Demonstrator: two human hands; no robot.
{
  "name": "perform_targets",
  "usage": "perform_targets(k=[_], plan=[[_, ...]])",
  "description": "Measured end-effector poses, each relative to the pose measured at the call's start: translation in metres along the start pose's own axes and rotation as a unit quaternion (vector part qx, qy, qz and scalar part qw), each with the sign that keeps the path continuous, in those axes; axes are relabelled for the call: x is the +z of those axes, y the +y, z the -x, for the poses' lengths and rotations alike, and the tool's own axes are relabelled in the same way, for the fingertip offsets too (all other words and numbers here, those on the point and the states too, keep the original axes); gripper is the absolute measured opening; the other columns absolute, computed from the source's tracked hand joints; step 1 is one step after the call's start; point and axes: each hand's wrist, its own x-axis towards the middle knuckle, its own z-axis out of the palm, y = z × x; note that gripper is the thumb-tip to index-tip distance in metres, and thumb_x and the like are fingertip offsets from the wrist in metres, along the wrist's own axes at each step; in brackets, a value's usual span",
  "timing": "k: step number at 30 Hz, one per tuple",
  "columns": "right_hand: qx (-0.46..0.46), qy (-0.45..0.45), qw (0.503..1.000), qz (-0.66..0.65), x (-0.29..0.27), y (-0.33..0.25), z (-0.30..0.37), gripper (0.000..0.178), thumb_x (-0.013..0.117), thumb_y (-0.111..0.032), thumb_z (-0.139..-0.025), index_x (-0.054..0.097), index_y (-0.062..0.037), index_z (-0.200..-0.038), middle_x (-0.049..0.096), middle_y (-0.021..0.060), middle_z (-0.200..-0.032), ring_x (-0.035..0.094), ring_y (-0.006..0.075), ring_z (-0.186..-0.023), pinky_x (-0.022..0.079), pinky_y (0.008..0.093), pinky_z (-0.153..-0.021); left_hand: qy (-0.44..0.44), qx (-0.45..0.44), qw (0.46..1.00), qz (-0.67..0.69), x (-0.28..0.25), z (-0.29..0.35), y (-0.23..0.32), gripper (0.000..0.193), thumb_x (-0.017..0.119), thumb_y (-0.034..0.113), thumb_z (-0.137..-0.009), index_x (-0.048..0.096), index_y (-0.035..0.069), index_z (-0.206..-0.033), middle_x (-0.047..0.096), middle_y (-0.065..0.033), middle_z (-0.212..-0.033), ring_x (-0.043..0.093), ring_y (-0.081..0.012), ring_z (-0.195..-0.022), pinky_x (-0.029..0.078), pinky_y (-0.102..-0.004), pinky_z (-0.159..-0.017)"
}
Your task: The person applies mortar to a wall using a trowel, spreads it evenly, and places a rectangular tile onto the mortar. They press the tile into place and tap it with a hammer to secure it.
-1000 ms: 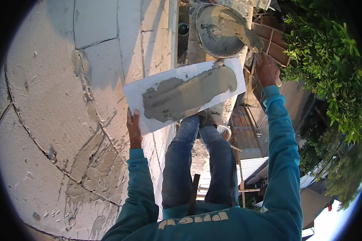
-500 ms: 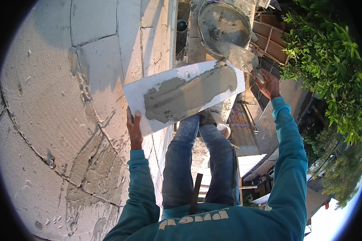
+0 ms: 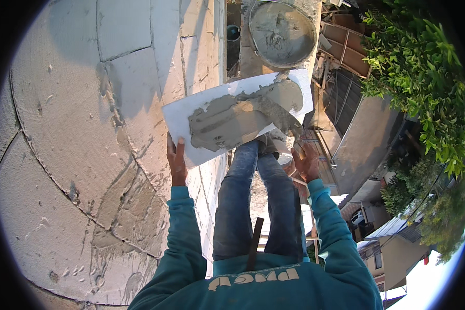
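My left hand [image 3: 177,163] grips the near left corner of a white rectangular block [image 3: 176,118], thumb on its upper face. The block lies tilted across the front of my legs. Wet grey mortar [image 3: 217,126] is spread over much of its face, with ridges and bare white margins. In my right hand [image 3: 307,161], fingers wrapped round the handle, is a mortar-smeared trowel [image 3: 283,117]. Its blade rests over the mortar on the block's right half. Beyond the block sits a round basin [image 3: 251,39] with grey mortar in it.
A pale block wall [image 3: 72,139] with mortared joints and rough patches fills the left side. The basin stands on a narrow plank platform [image 3: 248,64]. To the right are wooden frames [image 3: 343,46], leafy branches [image 3: 423,88] and rooftops far below.
My right hand has brought the trowel from the basin's near edge down and left onto the block, adding mortar there. My left hand still holds the block, which has shifted only slightly.
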Motion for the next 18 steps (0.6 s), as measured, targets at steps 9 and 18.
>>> perform_targets(k=[9, 18], plan=[[0.357, -0.285, 0.821, -0.342, -0.042, 0.072, -0.134, 0.054, 0.058, -0.061, -0.094, 0.064, -0.0076, -0.097, 0.055, 0.0022, -0.063, 0.047, 0.0138, -0.042, 0.038, 0.0311, -0.04, 0.0, 0.016, 0.998, -0.063, 0.004, 0.002, 0.012, 0.091, 0.072, 0.038, -0.089, 0.026, -0.004, -0.155, 0.043, -0.0219, -0.148, 0.045, -0.0296, -0.132, 0.039, -0.0391, -0.109], [0.353, -0.406, 0.738, -0.407, -0.05, 0.082, -0.157, 0.052, 0.057, -0.059, -0.095, 0.066, -0.0082, -0.101, 0.05, -0.001, -0.061, 0.042, 0.0121, -0.042, 0.036, 0.0296, -0.042, -0.018, 0.058, 0.991, -0.117, 0.012, 0.007, 0.021, 0.097, 0.074, 0.042, -0.084, 0.025, -0.003, -0.156, 0.042, -0.0216, -0.148, 0.045, -0.0304, -0.133, 0.038, -0.0402, -0.109]])
